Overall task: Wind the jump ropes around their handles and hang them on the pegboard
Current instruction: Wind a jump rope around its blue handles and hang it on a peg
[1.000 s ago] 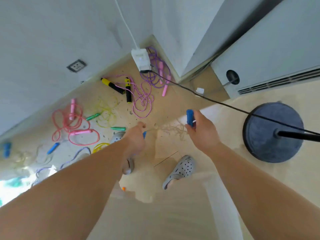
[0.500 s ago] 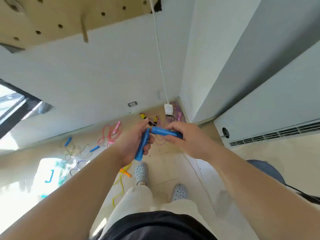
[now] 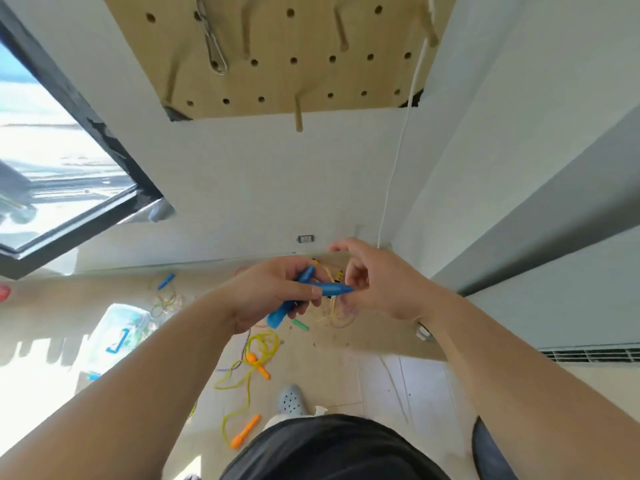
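— Where are the two tapered blue handles (image 3: pixel 334 289) held?
— Crossed, gripped in the left hand (image 3: pixel 266 292), below the pegboard (image 3: pixel 277 81).
— The right hand (image 3: pixel 384 278)?
— Its fingers (image 3: pixel 356 276) are curled at one handle's tip; a grasp cannot be confirmed.

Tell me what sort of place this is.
Likely a room in a home or small studio where exercise gear is kept: a wooden pegboard with pegs on the white wall, loose jump ropes like the yellow rope on the floor, and blue handles gripped in the left hand.
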